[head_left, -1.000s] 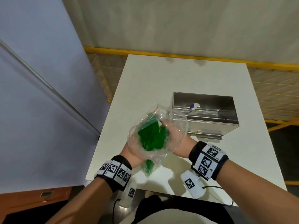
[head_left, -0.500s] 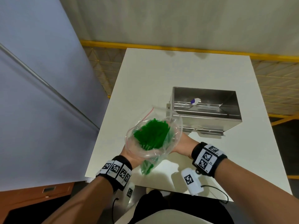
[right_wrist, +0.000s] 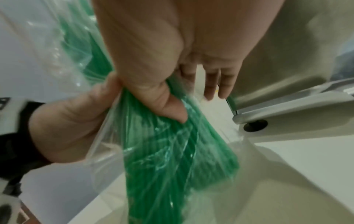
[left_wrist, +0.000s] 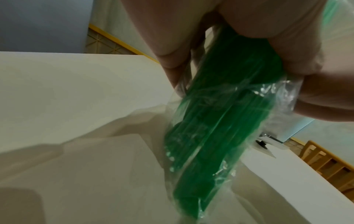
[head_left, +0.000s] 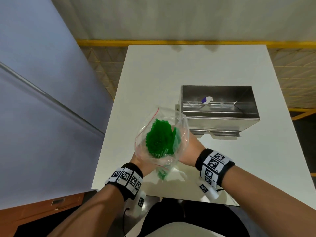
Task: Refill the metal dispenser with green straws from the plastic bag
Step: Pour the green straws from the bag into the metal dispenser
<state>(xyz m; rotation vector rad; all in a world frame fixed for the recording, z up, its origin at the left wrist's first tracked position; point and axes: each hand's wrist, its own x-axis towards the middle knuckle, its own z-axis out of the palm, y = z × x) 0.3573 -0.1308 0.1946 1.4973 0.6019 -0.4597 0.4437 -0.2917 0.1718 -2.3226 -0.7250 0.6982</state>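
Note:
A clear plastic bag [head_left: 181,124] full of green straws [head_left: 158,139] stands nearly upright over the table's near edge, its open mouth facing up. My left hand [head_left: 136,162] grips the bag's lower left side, fingers wrapped round the bundle [left_wrist: 220,128]. My right hand [head_left: 189,147] holds the right side, and its thumb [right_wrist: 168,109] presses the straws through the plastic. The metal dispenser [head_left: 218,120] stands open-topped just behind and to the right of the bag, close to my right fingers [right_wrist: 216,84]. The bag's bottom hangs just above the table.
The white table [head_left: 171,74] ends close to my body. A small white and blue scrap [head_left: 206,100] lies inside the dispenser. A blue-grey wall [head_left: 42,100] rises at the left. Wooden furniture [left_wrist: 325,163] shows beyond the table's right side.
The bag has been tipped more upright, so the straw ends now face up. My right hand has dropped from the bag's mouth to its side. Both hands keep their hold.

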